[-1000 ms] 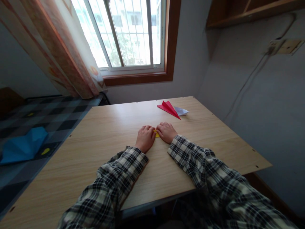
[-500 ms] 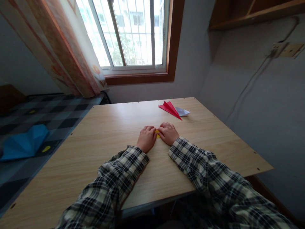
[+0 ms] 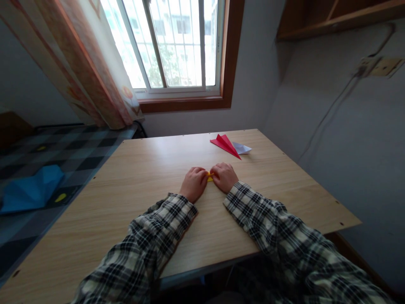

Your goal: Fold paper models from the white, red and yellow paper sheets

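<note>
Where both hands (image 3: pixel 209 182) meet, yellow paper (image 3: pixel 209 177), seemingly pinched, mostly hidden.

A small yellow folded paper (image 3: pixel 209 177) lies flat on the table, mostly covered.

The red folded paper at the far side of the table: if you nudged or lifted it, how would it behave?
The red folded paper looks thin and sharply creased, so it is probably very light and would slide across the smooth wooden table. Its flat folds suggest no rolling. It likely bends or crumples if squeezed.
</note>
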### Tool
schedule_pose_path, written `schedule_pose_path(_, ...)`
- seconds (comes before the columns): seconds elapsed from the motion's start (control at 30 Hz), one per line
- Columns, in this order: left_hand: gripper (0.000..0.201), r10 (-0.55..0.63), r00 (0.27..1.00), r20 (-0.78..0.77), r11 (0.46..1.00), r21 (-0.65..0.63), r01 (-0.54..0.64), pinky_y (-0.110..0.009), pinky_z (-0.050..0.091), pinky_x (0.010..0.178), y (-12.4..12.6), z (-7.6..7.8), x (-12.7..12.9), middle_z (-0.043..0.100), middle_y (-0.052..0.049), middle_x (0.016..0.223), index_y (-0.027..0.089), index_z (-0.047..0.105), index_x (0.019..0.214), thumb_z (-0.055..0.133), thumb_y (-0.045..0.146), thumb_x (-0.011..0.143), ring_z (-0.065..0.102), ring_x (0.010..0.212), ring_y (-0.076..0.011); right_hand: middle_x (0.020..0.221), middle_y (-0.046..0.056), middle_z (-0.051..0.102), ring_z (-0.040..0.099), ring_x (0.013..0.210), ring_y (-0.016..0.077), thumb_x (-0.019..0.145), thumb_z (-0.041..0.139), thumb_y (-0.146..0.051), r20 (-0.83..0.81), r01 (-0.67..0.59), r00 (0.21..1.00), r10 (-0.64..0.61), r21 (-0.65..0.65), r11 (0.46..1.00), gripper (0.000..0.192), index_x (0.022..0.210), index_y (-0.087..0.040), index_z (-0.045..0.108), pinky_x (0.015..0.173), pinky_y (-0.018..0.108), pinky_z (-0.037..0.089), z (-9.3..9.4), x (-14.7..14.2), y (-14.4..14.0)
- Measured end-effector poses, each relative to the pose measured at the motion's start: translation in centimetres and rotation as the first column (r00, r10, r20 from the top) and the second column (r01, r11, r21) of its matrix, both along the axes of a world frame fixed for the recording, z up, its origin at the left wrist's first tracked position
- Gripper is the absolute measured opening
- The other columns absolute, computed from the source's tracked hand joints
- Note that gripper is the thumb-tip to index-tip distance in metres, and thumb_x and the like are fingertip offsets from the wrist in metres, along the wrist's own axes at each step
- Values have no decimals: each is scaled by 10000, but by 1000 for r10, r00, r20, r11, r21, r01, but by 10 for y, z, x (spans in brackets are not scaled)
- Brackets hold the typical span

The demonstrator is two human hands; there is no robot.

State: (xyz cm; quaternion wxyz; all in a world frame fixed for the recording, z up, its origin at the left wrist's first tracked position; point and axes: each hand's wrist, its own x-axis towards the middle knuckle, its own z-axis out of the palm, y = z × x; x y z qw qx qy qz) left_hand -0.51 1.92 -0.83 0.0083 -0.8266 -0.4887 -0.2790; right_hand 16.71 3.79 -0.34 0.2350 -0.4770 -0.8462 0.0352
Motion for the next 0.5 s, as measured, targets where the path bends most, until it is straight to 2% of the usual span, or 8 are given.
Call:
schedule_pose_path(0.2,235,-7,1000,-3,1000,28,7,-369,491,911,-3,7,-1,705,-56,969,199,704,892,481,241,954,591,937,-205,967,59,691,586,978,213,904,563,-210,-79,3,997,-2,14,1000,127,929,-206,687,888,345,380,-2,2,2)
schedule_pose_path(0.33,218,3,999,-32,999,54,-1,-398,473,925,-8,13,0,712,-55,980,210,703,907,491,242,947,583,962,-221,952,63,698,589,954,216,921,567,-268,-66,-3,998,6,41,999,155,915,-208,709,868,336,399,-1,4,3)
schedule_pose_path(0.43,203,66,997,-28,994,91,-63,-450,405,1037,-11,17,0,675,-59,1156,233,696,976,501,281,955,537,1145,-254,931,62,707,595,926,215,931,551,-268,-57,0,998,3,54,999,175,883,-202,707,853,337,407,-1,6,3)
schedule_pose_path(0.5,242,141,989,34,978,148,-145,-480,334,1112,-12,19,0,567,-81,1351,242,648,1141,519,322,953,447,1291,-278,898,58,712,606,892,213,932,543,-262,-99,31,995,-25,62,998,177,884,-201,703,839,337,416,-1,7,3)
